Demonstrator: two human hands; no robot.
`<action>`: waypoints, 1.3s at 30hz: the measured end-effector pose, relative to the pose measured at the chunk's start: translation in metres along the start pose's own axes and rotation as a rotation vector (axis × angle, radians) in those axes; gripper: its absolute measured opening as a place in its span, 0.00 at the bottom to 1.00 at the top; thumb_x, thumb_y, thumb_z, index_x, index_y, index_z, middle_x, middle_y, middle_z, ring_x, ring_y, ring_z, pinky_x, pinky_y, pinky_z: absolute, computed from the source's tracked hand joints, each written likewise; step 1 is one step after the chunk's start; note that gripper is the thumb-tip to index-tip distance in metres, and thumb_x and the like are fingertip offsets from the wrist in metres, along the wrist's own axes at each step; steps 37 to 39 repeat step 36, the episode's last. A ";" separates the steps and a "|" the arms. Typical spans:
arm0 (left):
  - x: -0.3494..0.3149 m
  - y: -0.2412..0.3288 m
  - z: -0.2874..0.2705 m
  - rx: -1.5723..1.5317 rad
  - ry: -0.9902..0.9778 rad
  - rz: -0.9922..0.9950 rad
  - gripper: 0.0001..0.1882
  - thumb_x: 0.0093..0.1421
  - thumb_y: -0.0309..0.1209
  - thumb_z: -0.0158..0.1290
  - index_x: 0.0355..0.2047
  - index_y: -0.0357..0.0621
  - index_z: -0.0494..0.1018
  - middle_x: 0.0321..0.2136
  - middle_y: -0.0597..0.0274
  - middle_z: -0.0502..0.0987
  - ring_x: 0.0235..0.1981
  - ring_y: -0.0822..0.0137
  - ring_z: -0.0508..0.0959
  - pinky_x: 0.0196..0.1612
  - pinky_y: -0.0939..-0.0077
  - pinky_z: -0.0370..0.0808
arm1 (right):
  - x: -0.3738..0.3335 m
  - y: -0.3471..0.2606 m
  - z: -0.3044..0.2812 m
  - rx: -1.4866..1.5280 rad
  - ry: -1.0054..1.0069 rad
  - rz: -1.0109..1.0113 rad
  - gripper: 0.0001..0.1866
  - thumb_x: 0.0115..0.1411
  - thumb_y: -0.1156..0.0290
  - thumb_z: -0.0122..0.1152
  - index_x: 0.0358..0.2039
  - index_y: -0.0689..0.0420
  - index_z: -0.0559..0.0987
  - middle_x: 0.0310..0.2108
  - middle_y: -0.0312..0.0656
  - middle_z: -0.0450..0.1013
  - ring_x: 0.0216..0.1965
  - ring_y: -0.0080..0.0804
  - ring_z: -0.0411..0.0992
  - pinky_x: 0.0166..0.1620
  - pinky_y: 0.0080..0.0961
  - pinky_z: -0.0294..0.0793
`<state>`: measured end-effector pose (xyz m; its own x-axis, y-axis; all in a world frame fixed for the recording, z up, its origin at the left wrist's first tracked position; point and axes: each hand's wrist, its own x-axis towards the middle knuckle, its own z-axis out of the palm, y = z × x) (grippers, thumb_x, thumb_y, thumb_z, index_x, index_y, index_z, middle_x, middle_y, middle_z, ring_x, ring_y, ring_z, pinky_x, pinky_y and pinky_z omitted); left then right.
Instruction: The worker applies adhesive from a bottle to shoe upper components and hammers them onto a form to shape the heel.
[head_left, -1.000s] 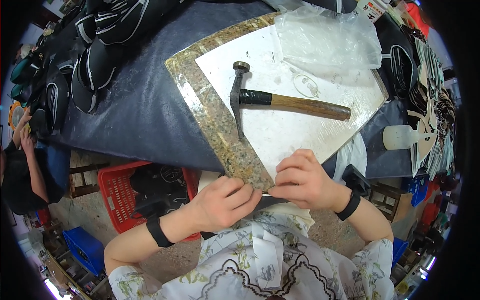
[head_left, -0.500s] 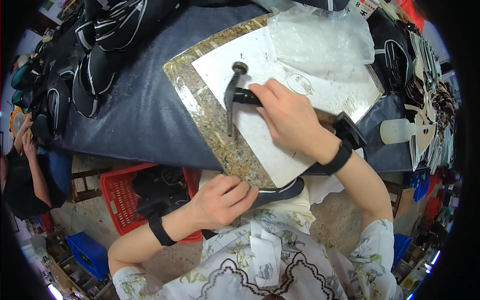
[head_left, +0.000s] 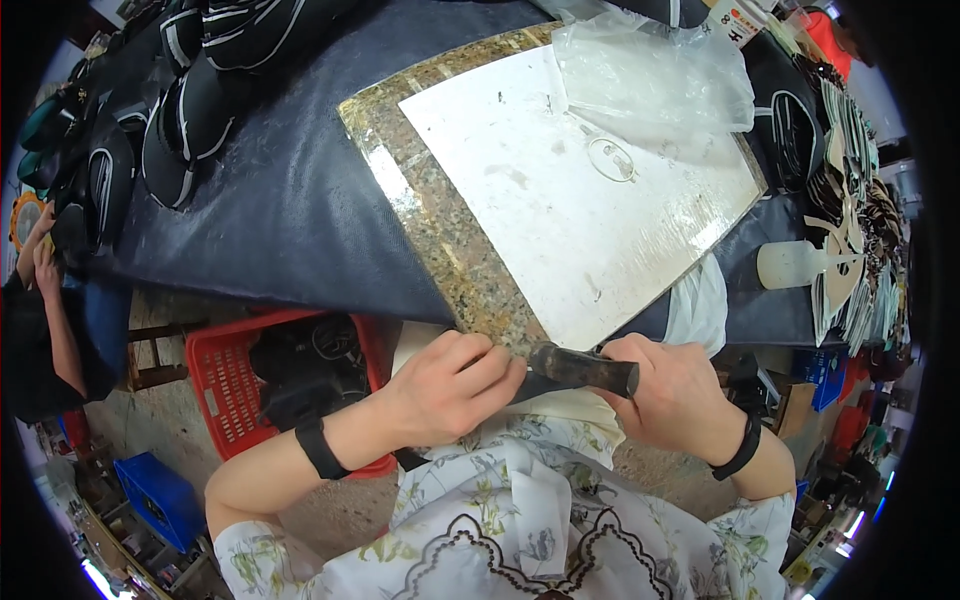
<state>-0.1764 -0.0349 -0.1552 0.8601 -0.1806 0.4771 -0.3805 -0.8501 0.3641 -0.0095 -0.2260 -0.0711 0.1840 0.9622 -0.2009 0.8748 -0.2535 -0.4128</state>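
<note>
My left hand (head_left: 455, 385) is closed on a dark shoe piece (head_left: 537, 388) at the near corner of the granite slab (head_left: 455, 240); its fingertips pinch the edge. My right hand (head_left: 675, 395) grips the hammer (head_left: 585, 370) just to the right. A thick, dark, worn length of it points left, over the shoe piece and close to my left fingertips. The hammer's other parts are hidden or hard to make out. Most of the shoe piece is covered by the hammer and my hands. A white sheet (head_left: 530, 200) lies on the slab.
Dark shoe uppers with white trim (head_left: 190, 130) are heaped at the far left. A clear plastic bag (head_left: 655, 75) lies on the slab's far end. A squeeze bottle (head_left: 788, 264) stands at the right. Below the table's left edge is a red basket (head_left: 230, 390). Another person's arms (head_left: 55, 300) show far left.
My right hand has come down toward me from above the sheet, bringing the hammer over the shoe piece. The left hand keeps its pinch at the slab corner. The view has shifted slightly.
</note>
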 end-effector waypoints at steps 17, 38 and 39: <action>-0.002 0.002 0.001 -0.027 0.006 -0.031 0.20 0.41 0.26 0.58 0.39 0.38 0.75 0.33 0.60 0.70 0.35 0.61 0.71 0.33 0.70 0.71 | -0.005 0.003 0.001 0.038 0.068 -0.012 0.16 0.47 0.69 0.65 0.34 0.58 0.69 0.26 0.41 0.69 0.22 0.38 0.72 0.22 0.32 0.68; -0.007 0.003 0.005 -0.036 0.126 -0.091 0.15 0.43 0.25 0.64 0.33 0.37 0.76 0.31 0.60 0.72 0.33 0.62 0.72 0.32 0.72 0.74 | 0.002 0.002 0.007 -0.038 -0.119 0.030 0.18 0.47 0.63 0.67 0.34 0.55 0.71 0.27 0.38 0.72 0.25 0.37 0.74 0.22 0.31 0.69; -0.007 0.003 0.005 -0.036 0.126 -0.091 0.15 0.43 0.25 0.64 0.33 0.37 0.76 0.31 0.60 0.72 0.33 0.62 0.72 0.32 0.72 0.74 | 0.002 0.002 0.007 -0.038 -0.119 0.030 0.18 0.47 0.63 0.67 0.34 0.55 0.71 0.27 0.38 0.72 0.25 0.37 0.74 0.22 0.31 0.69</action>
